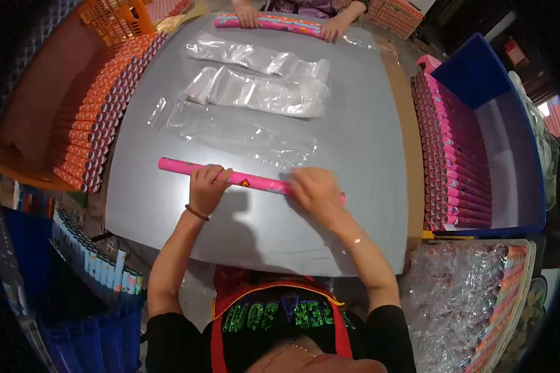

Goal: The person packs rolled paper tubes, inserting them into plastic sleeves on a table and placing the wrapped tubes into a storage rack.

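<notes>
A long pink printed cardboard tube lies across the near half of the grey table. My left hand is closed round it left of its middle. Toward its right end my right hand grips it, a little blurred, covering part of the print; a pink tip shows past the hand. Just beyond the tube a thin clear plastic sleeve lies flat. Farther back are stacks of clear plastic sleeves, apart from both hands.
Across the grey table, another person's hands hold colourful tubes. An orange crate of orange tubes stands left, a blue bin of pink tubes right. Wrapped tubes fill a tray at lower right; light-blue tubes stand lower left.
</notes>
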